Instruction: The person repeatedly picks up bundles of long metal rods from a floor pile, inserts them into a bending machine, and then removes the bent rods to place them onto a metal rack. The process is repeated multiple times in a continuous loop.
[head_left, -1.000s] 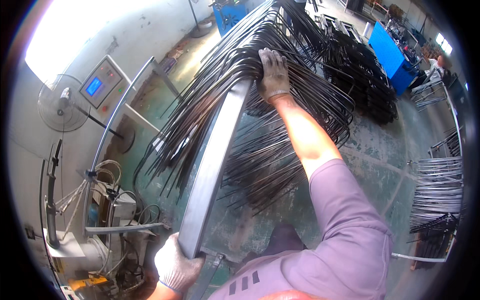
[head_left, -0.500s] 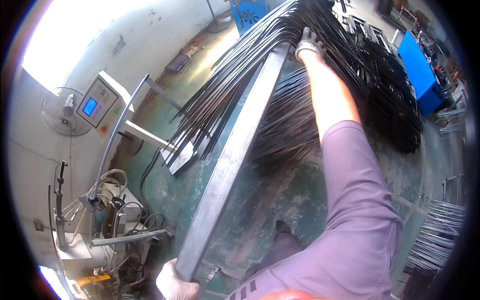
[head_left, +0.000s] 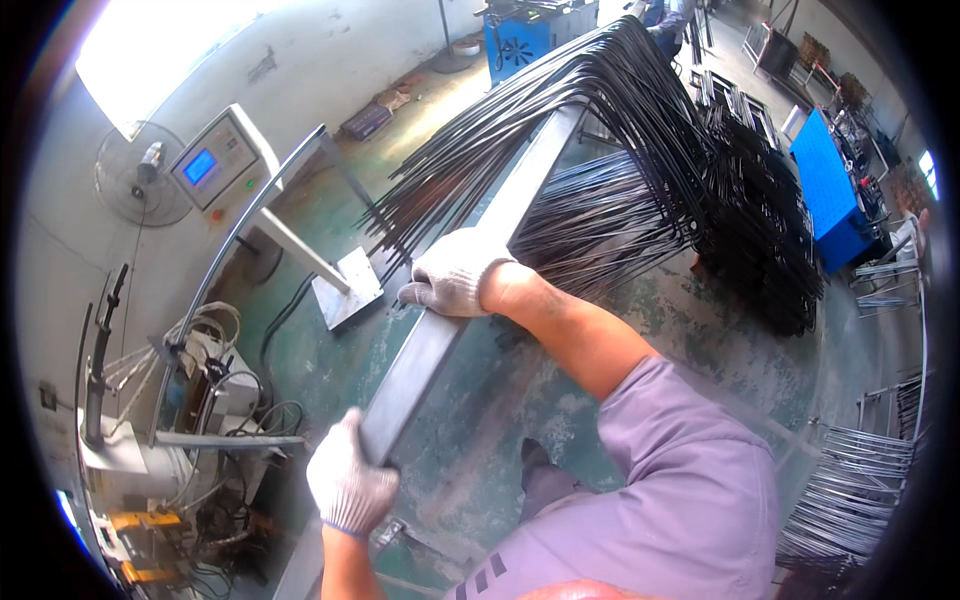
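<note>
A long rectangular metal beam [head_left: 415, 375] slants from the lower left up to the far middle. My right hand [head_left: 458, 272], in a pale knit glove, lies over its middle with the fingers curled round the left edge. Closer to me, my left hand [head_left: 352, 482], gloved too, grips the same beam with its thumb along the side; the glove hides most of those fingers. Over the beam's far end hangs a thick bundle of dark bent metal rods [head_left: 610, 75], their ends spreading down both sides. My right hand is apart from the bundle.
A control box with a lit screen [head_left: 212, 163] stands on a post at left, beside a fan [head_left: 142, 172]. Cables and a machine [head_left: 225, 400] lie below it. Blue machines [head_left: 828, 185] stand at right and far back, where another person [head_left: 668, 22] partly shows. Silvery rods [head_left: 850, 490] are stacked lower right.
My right hand has left the bent rods at the far end and come back toward me onto the beam's middle. My left hand sits slightly higher in view, and the view has shifted.
</note>
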